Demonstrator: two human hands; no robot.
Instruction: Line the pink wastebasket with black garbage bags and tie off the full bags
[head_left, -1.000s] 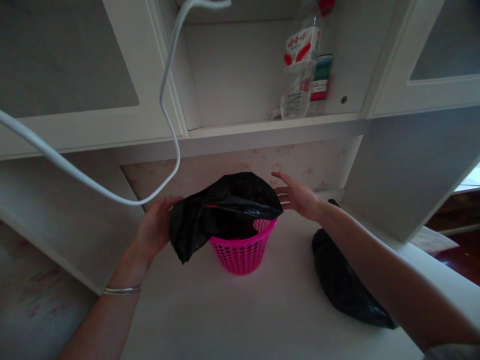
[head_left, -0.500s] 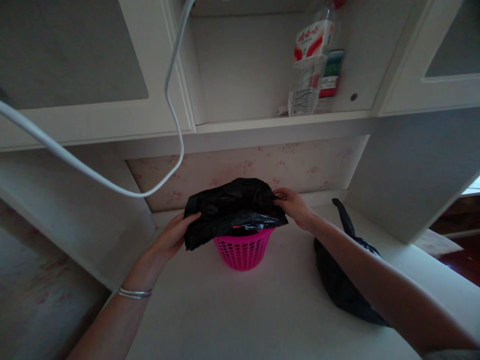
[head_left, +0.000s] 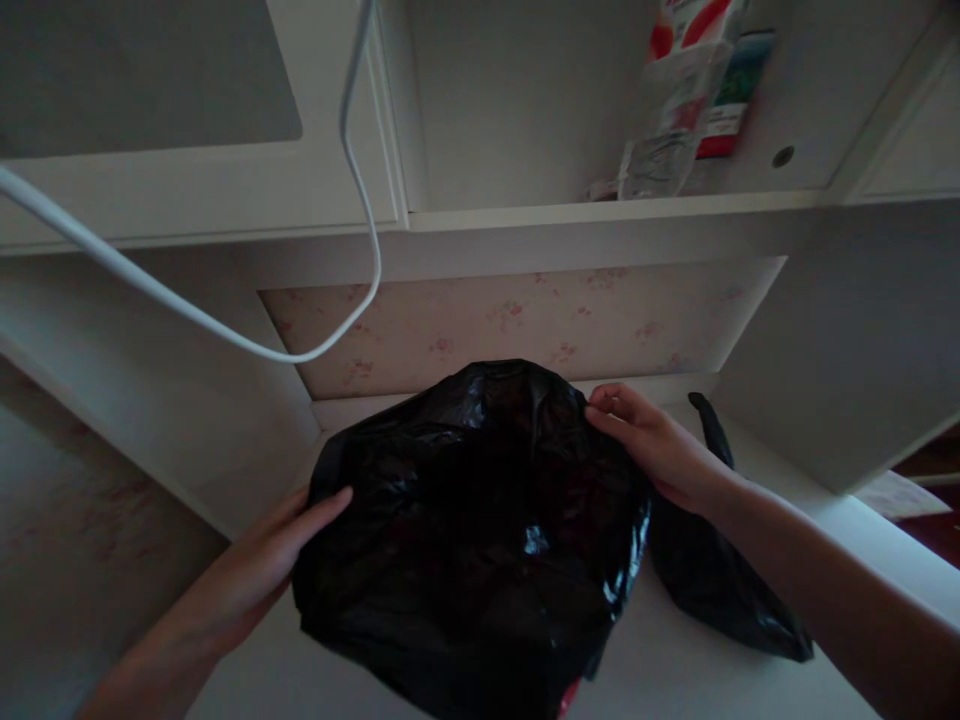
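A black plastic bag (head_left: 480, 530) fills the middle of the head view, spread wide and lifted close to me. It hides the pink basket almost entirely; only a sliver of pink (head_left: 568, 697) shows at its lower edge. My left hand (head_left: 277, 545) grips the bag's left edge, thumb on top. My right hand (head_left: 649, 440) pinches the bag's upper right edge with curled fingers.
A second black bag (head_left: 720, 590) lies on the white desk (head_left: 840, 530) to the right. A white cable (head_left: 225, 335) hangs in a loop at upper left. A clear bottle (head_left: 675, 110) and a green-red container (head_left: 727, 90) stand on the shelf above.
The bag and basket have come much closer and now cover the middle of the view. The basket, visible earlier, is hidden. Both hands have closed on the bag's edges.
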